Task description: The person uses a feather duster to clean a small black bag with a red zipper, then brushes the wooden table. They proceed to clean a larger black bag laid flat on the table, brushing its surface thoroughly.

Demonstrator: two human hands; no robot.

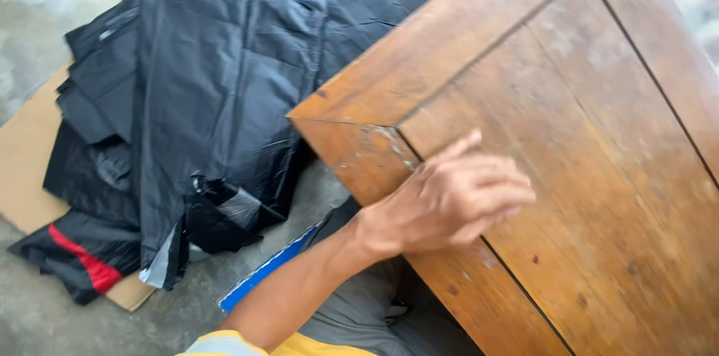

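Observation:
My left hand [449, 195] rests on the near corner area of a worn brown wooden table [584, 116]. Its fingers are loosely curled together, one finger sticks out toward the far side, and I see nothing held in it. My bare forearm reaches in from the lower left, with a yellow sleeve [247, 345] at the bottom edge. My right hand is out of view.
A heap of black plastic bags [210, 79] lies on the left on a sheet of brown cardboard [22, 169] over a grey concrete floor [45, 318]. One bag shows a red stripe [90, 266]. A blue-edged flat piece [266, 270] lies beside my grey shorts [359, 311].

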